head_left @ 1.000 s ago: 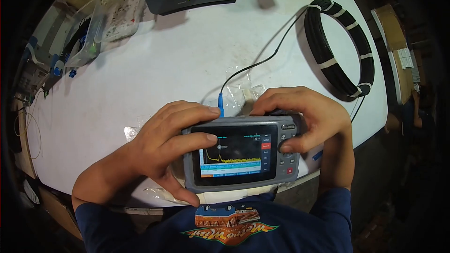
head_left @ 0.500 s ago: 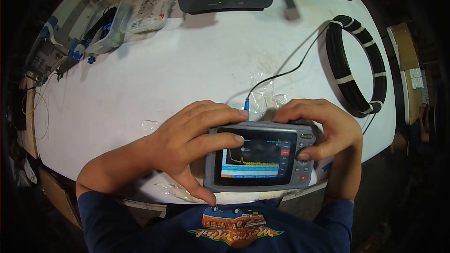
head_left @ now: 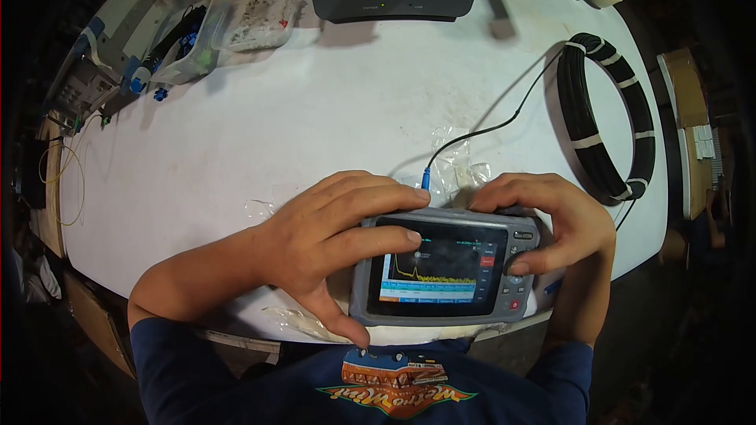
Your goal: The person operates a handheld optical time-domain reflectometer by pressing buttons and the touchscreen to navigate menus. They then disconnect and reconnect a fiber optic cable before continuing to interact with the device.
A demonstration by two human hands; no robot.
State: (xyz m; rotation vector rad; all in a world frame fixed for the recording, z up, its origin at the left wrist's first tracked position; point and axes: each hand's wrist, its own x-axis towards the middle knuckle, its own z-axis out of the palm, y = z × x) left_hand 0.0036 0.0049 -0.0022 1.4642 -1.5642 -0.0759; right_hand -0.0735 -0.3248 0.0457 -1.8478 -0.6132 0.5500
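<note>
A grey handheld OTDR [head_left: 445, 316] lies near the table's front edge, its lit screen [head_left: 433, 256] showing a yellow trace. My right hand [head_left: 563, 216] grips its right end, fingers over the top edge and thumb on the buttons. My left hand [head_left: 331, 224] is spread over the left end. One fingertip is beside the blue connector [head_left: 426, 179] at the top edge, another finger reaches over the screen, and the thumb is by the lower left corner. From the connector a black cable [head_left: 480, 127] runs toward a taped black cable coil [head_left: 579, 102].
A dark machine [head_left: 394, 0] stands at the back of the white table [head_left: 260, 134]. Clear plastic boxes [head_left: 256, 27] with small parts are at the back left. Clear tape [head_left: 465, 169] lies behind the OTDR. A thin yellow fibre [head_left: 81, 181] hangs at the left edge.
The whole view has shifted slightly, so the table items appear a little farther right. Both hands keep nearly the same pose at the OTDR.
</note>
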